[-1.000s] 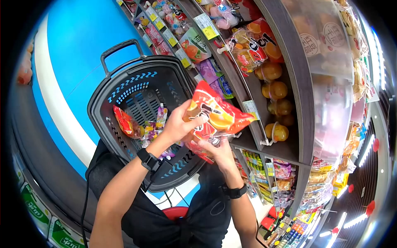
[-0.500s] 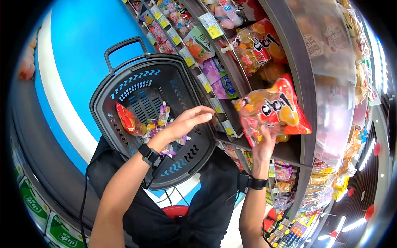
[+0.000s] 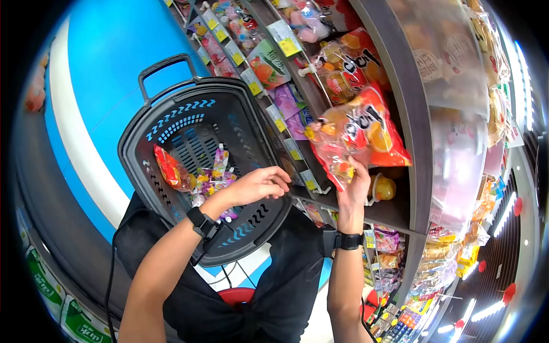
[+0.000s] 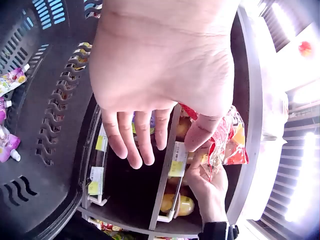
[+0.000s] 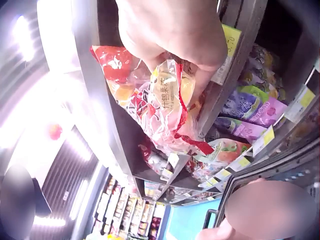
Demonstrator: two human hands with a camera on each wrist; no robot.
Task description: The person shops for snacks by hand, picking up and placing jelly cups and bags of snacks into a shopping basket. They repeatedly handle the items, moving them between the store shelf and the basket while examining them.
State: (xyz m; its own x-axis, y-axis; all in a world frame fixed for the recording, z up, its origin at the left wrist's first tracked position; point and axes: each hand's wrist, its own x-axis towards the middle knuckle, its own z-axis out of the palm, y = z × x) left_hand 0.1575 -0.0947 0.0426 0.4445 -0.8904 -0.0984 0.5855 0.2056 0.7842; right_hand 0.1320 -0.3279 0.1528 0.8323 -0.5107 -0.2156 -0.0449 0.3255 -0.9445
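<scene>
My right hand [image 3: 354, 188] grips a red and clear bag of fruit jelly [image 3: 366, 128] by its near end, thumb on top. The bag is at the front of the shelf, overlapping the upper edge of its compartment. In the right wrist view, the fingers pass behind the bag's clear plastic and are partly hidden. My left hand [image 3: 257, 186] hangs over the right side of the black basket [image 3: 217, 83], its fingers loosely bent and holding nothing. Inside the basket lie another red bag of jelly [image 3: 171, 168] and several purple spouted pouches [image 3: 214, 180].
A similar bag of jelly [image 3: 354, 57] sits farther along the grey shelf [image 3: 420, 211], and a yellow jelly cup [image 3: 383, 188] lies near its close end. Price tags [image 3: 283, 37] line the shelf edges. Clear bins [image 3: 457, 160] stand above. The basket handle [image 3: 143, 86] sticks up at the far side.
The bag went from between both hands over the basket's edge to the shelf at right, now held by the right hand alone. The left hand let go and stayed over the basket.
</scene>
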